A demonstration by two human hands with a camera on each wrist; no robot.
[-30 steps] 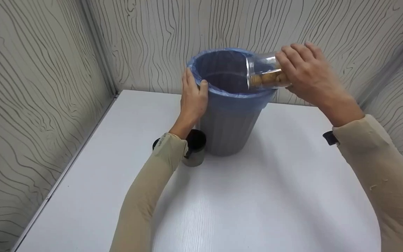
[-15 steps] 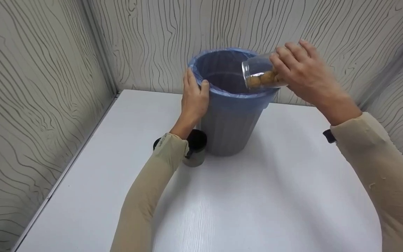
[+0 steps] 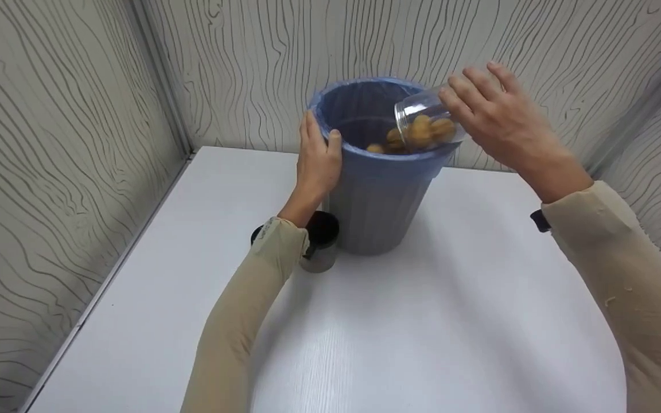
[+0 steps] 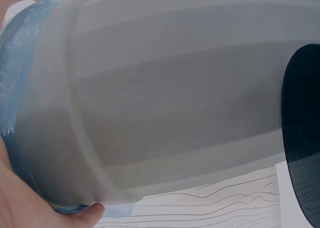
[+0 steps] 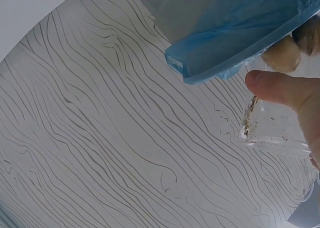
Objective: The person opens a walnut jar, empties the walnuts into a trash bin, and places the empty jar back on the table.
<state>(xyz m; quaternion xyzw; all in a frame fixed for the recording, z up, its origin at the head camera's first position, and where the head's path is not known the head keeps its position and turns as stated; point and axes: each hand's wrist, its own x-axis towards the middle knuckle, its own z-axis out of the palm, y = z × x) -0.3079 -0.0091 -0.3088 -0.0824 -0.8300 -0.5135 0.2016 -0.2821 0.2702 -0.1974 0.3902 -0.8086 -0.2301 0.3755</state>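
Across the bin rim [image 3: 365,154]: clear jar [image 3: 425,107], tilted, probably light, stiff, slick; best gripped round its body.
Right hand [image 3: 500,115]: wrapped round the jar.
Left hand [image 3: 319,158]: straight-fingered against the bin [image 3: 376,206].

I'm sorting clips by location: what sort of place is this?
Perhaps a small recording booth: a white table bordered by wood-grain-patterned panels, with a blue-lined bin set on it.
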